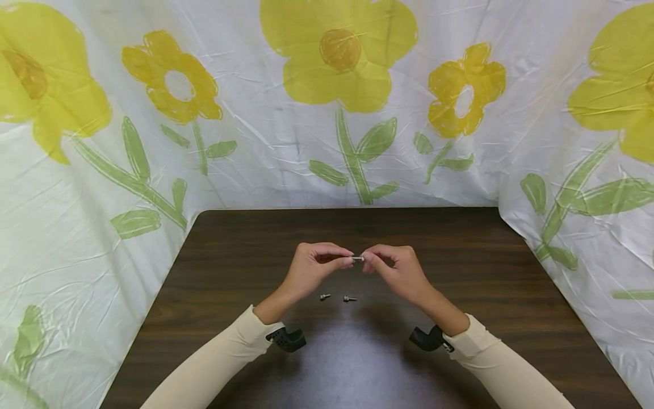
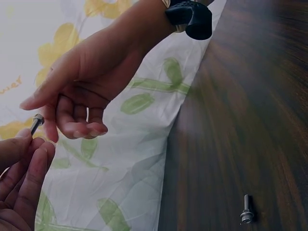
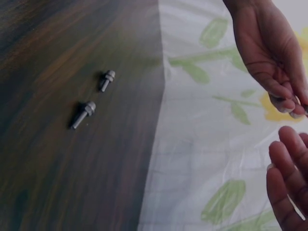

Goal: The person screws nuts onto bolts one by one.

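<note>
A small metal bolt [image 1: 357, 258] is held level between the two hands above the table. My left hand [image 1: 317, 264] pinches its shank between thumb and fingertips. At the bolt's right end, the thumb and index finger of my right hand [image 1: 398, 270] close around the head, as the left wrist view shows with the bolt [image 2: 35, 125] tilted. Exact contact there is partly hidden. Two more bolts lie on the table below the hands, a left one [image 1: 325, 296] and a right one [image 1: 349, 299]. Each carries a collar-like piece by its head.
The dark wood-grain table [image 1: 230, 250] spans the space beneath the hands. A white cloth [image 1: 245, 159] with yellow flowers hangs along its back and sides. Black wrist cameras sit at both cuffs, one on the left [image 1: 288, 339] and one on the right [image 1: 428, 339].
</note>
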A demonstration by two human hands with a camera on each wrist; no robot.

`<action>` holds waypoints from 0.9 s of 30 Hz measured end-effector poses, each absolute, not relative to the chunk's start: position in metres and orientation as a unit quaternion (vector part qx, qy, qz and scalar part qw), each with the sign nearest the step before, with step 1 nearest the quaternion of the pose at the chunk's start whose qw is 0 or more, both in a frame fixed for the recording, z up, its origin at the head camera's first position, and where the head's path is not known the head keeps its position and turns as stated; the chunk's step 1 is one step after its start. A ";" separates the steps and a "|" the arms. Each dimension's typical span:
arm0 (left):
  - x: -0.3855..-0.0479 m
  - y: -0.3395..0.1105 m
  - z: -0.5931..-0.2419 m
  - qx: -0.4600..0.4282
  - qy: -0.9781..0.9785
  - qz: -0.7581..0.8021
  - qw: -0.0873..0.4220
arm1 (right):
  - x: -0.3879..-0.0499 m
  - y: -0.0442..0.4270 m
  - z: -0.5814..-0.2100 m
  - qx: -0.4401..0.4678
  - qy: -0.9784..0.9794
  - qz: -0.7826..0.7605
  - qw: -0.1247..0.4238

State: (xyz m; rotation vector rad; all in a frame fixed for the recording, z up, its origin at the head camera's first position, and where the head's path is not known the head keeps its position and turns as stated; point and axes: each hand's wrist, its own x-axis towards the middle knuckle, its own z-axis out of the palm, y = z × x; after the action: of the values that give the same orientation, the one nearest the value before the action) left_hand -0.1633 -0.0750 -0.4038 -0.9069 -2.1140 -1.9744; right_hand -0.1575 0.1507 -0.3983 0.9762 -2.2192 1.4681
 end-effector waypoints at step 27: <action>-0.163 -0.077 -0.404 -0.292 -0.685 -0.666 0.037 | -0.164 0.154 -0.406 0.375 -0.749 0.517 0.177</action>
State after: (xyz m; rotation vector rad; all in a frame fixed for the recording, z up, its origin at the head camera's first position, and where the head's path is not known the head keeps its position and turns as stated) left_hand -0.1632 -0.0769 -0.4044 -0.8961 -2.1039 -2.0460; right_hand -0.1639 0.1537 -0.4063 1.0604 -2.1200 1.4649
